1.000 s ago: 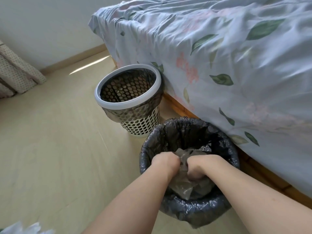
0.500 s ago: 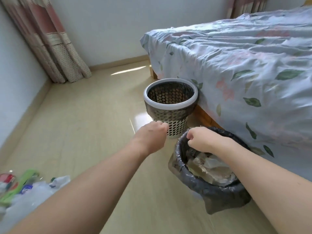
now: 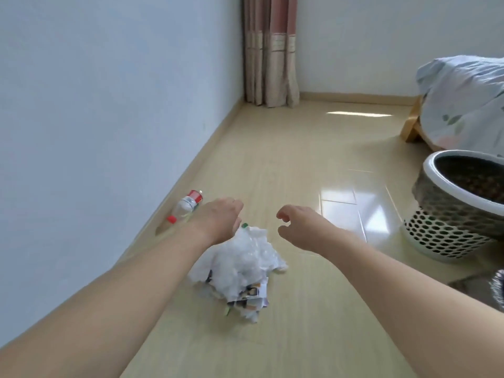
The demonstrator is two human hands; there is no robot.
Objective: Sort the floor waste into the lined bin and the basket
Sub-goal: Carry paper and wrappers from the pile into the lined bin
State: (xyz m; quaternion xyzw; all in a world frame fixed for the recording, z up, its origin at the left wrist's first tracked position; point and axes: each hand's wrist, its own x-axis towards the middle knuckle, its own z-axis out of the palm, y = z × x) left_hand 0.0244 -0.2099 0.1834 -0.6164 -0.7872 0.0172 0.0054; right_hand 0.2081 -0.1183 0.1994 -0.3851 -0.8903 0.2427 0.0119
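Beside the bed stands our white perforated plastic basket [image 3: 447,230], well apart from the crumpled white plastic-and-paper waste heap [image 3: 240,266] and clear red-capped bottle [image 3: 185,207], so we reach with left hand [image 3: 218,218] and right hand [image 3: 298,225], both empty, fingers loosely parted.

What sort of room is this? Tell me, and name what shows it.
Most likely a bedroom in a home. A bed with a leaf-print cover stands at the right on a wooden frame, a curtain hangs in the far corner, and a perforated waste basket sits on the pale floor.
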